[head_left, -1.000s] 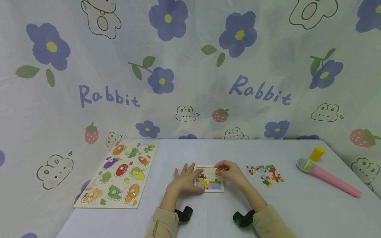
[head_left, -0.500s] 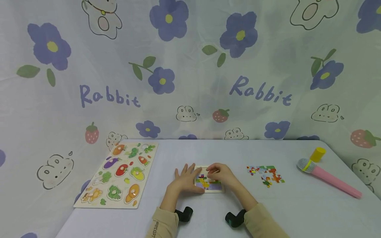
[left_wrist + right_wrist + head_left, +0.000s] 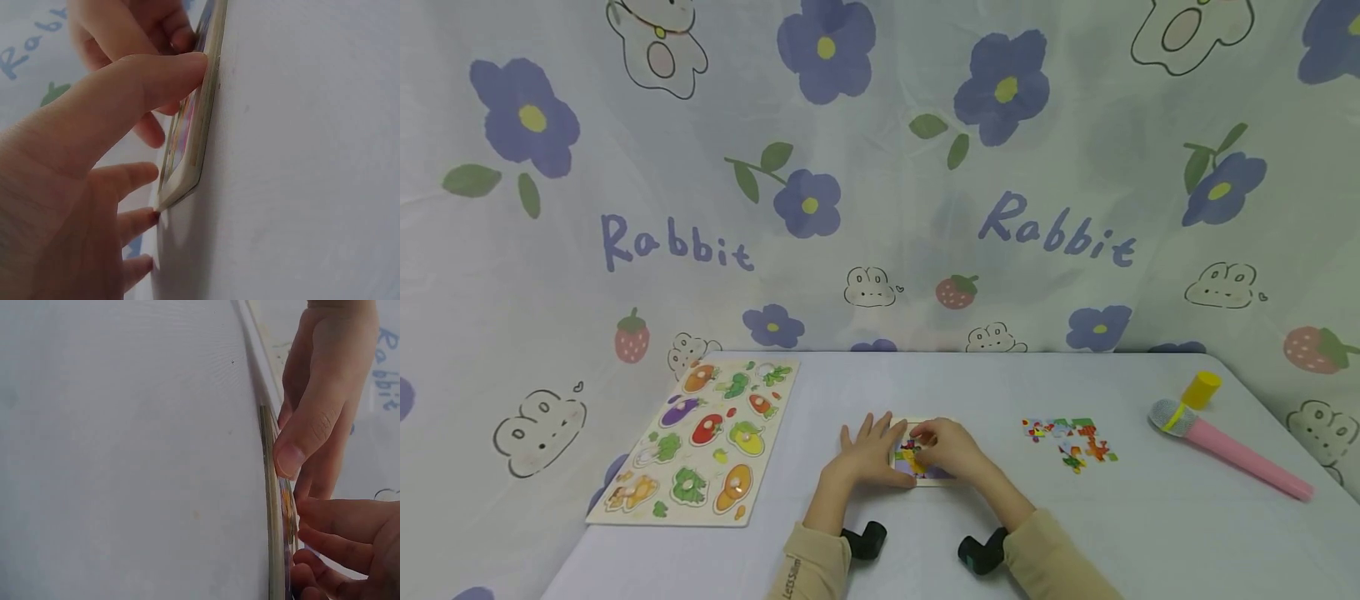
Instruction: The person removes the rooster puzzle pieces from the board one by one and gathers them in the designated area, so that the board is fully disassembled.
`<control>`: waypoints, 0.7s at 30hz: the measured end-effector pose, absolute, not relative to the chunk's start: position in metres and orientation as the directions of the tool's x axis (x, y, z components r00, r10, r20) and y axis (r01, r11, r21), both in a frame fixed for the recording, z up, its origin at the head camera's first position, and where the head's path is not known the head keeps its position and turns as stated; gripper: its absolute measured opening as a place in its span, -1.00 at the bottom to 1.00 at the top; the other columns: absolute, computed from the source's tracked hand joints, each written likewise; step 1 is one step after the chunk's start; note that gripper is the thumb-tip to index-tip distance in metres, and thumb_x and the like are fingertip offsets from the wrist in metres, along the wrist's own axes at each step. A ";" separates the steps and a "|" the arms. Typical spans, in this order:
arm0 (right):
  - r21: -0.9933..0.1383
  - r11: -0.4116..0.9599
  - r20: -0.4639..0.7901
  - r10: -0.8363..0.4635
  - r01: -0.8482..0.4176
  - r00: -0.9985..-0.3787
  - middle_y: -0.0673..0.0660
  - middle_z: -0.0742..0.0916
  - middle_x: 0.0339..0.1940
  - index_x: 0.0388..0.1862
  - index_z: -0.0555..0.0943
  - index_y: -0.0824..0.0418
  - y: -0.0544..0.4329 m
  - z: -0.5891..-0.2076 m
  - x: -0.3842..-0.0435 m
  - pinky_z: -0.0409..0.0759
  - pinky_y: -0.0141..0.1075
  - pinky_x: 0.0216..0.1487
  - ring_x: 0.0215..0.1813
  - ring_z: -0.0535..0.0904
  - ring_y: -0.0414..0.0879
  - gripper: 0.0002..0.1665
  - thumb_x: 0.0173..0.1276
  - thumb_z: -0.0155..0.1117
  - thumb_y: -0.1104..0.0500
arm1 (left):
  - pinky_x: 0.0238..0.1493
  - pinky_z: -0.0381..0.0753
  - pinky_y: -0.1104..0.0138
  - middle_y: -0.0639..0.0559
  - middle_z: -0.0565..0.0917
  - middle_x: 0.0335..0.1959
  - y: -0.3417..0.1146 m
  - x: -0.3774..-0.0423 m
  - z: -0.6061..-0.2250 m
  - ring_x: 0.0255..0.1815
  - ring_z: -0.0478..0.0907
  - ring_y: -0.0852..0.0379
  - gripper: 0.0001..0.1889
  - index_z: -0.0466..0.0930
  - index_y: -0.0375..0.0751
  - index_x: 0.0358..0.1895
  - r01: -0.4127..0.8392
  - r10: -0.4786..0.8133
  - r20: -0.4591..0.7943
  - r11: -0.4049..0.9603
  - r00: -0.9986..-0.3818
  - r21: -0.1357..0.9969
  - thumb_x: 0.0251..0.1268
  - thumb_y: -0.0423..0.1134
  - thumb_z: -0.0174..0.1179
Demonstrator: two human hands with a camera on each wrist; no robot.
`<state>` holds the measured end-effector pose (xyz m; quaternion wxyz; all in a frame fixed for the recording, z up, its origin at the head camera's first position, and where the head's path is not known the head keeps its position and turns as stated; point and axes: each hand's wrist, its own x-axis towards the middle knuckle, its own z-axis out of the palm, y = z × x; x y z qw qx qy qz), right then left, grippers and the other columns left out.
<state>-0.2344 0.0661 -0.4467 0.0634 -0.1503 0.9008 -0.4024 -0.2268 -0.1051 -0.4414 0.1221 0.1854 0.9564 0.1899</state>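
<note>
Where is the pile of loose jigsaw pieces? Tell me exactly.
In the head view the loose jigsaw pieces lie on the table, just right of the right hand, between the small puzzle tray and the pink toy microphone.

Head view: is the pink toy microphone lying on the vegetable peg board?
No, the pink toy microphone lies on the table's right side, far from the vegetable peg board at left.
</note>
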 end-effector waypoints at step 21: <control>-0.838 0.488 0.054 -0.372 -0.245 -0.927 0.04 0.62 -0.47 -0.37 0.48 0.25 0.064 -0.450 -0.236 0.47 -0.41 -0.47 -0.42 0.48 -0.19 -0.85 0.14 0.28 0.37 | 0.20 -0.29 -0.37 -0.15 0.08 0.44 -0.106 -0.228 -0.442 0.44 -0.13 -0.31 0.06 0.00 -0.06 0.45 0.302 0.403 -0.157 0.846 -0.902 0.439 -0.14 0.20 0.34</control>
